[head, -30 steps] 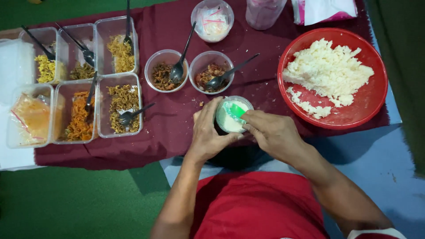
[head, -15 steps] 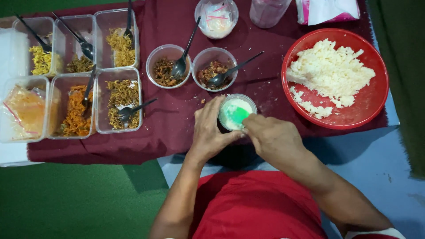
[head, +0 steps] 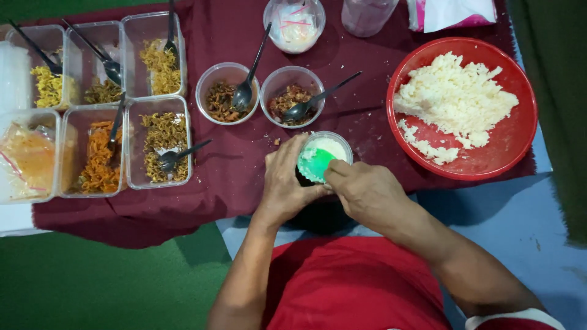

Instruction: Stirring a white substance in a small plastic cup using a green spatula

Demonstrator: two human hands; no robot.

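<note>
Your left hand (head: 284, 180) grips the small rice cup (head: 335, 148); your right hand (head: 361, 192) presses the green spatula (head: 318, 164) in. Packing step, I'd say. Next: firm, level pressure.

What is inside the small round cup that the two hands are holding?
The small round cup holds white rice, and a green spoon from the right hand lies on it. The left hand hides its side; its bottom is unseen.

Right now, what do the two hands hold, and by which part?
Left hand grips the small clear cup by its side; right hand holds the green spatula by its handle end.
</note>
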